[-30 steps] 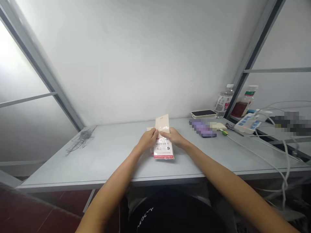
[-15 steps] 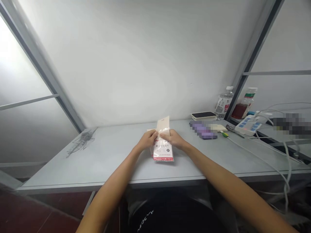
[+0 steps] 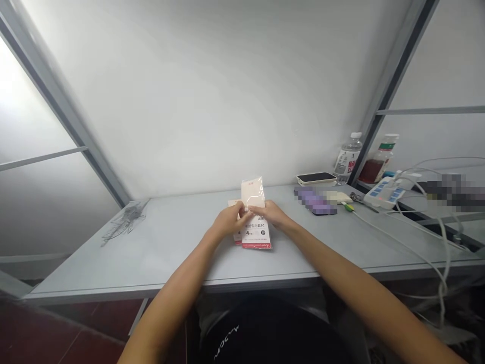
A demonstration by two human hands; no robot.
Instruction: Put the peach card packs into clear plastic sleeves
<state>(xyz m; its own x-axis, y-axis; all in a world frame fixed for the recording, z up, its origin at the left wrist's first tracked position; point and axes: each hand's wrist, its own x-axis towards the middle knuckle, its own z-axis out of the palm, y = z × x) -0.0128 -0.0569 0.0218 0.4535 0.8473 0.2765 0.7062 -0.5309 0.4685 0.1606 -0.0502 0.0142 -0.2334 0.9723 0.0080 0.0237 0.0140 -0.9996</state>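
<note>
Near the middle of the desk, both hands hold a ruler set packet [image 3: 256,236], a pale card with a red lower edge inside a clear plastic sleeve. My left hand [image 3: 228,220] is closed at its left side, thumb and fingers pinched near mid-height. From the right, my right hand [image 3: 276,214] grips the same packet, its thumb lying across the front and the other fingers behind, out of sight. A second similar card [image 3: 237,237] shows partly behind it on the left, mostly covered by the left hand and the front packet.
On the right of the grey desk [image 3: 170,253] lie a phone in a pale case [image 3: 317,178] and a purple blurred item [image 3: 316,201]. Beyond stand a clear bottle [image 3: 347,159] and a jar of dark red liquid [image 3: 375,164]. A power strip [image 3: 386,192] trails white cables over the front edge.
The front packet has turned slightly, so its printed face shows more clearly. My left thumb has shifted right across it, while the camera view has moved a little.
</note>
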